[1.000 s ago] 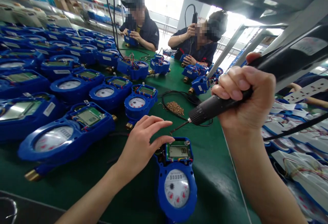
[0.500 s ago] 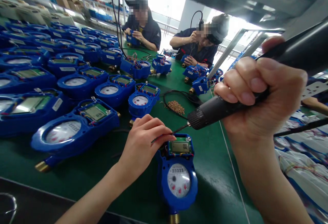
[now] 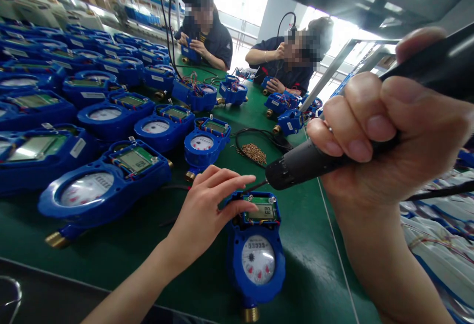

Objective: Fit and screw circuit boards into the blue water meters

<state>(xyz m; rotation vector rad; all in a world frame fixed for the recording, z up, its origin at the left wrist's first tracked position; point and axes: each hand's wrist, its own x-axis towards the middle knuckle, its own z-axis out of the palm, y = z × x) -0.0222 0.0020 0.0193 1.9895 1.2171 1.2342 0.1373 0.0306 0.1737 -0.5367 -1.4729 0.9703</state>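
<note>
So the clearest readout is the LCD [image 3: 263, 211] on the closest blue meter [image 3: 255, 230]: big dark digits, 0.0. Below it on the dial [image 3: 258, 267] there's a five-digit counter [image 3: 256, 245]; the digits all look alike, maybe 33333, but it's too blurry for me to swear to it. There's a line of print above that, way too tiny to read. Same deal with the white label [image 3: 77, 147] on the side of the far-left meter [image 3: 44, 156] and the small logo [image 3: 228, 45] on a co-worker's dark sleeve.
</note>
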